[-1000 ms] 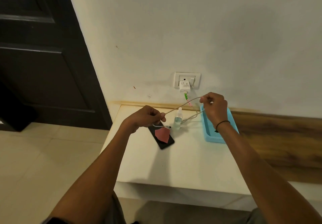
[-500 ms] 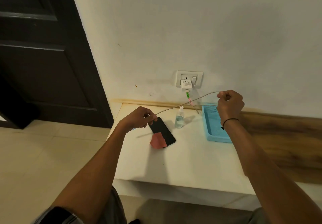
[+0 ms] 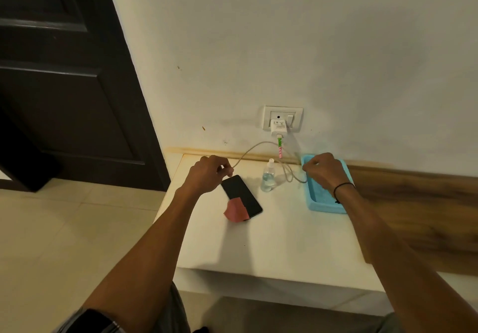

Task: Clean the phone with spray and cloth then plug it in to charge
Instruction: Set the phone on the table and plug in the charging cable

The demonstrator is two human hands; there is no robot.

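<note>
In the head view, the phone (image 3: 242,196) lies face up on the pale counter (image 3: 271,242), slanted from about 11 o'clock to 5 o'clock, with a pink cloth (image 3: 236,210) draped over its near corner at 7 o'clock. Just beside it at 2 o'clock stands the small clear spray bottle (image 3: 268,177), upright and capped, and farther along at 3 o'clock a blue tray (image 3: 326,207) sits against the wall. At 12 o'clock a white charger (image 3: 278,126) is seated in the wall socket (image 3: 283,118), and from it the charging cable (image 3: 249,151) arcs left and down to the left hand (image 3: 207,174), whose grip is pressed together on the cable's free end right at the phone's far edge; whether the plug tip is already touching the port cannot be told, since the fingers cover it. The right hand (image 3: 323,172) hangs over the tray's far end at 2 o'clock, its grip curled closed near a slack loop of cable, but whether it really pinches the cable is unclear. With cloth and bottle set down, the cleaning looks finished and the plugging-in step is in hand. The next move calls for lining the connector up square with the port and pushing it straight in, likely steadying the phone so it does not slide on the counter.
</note>
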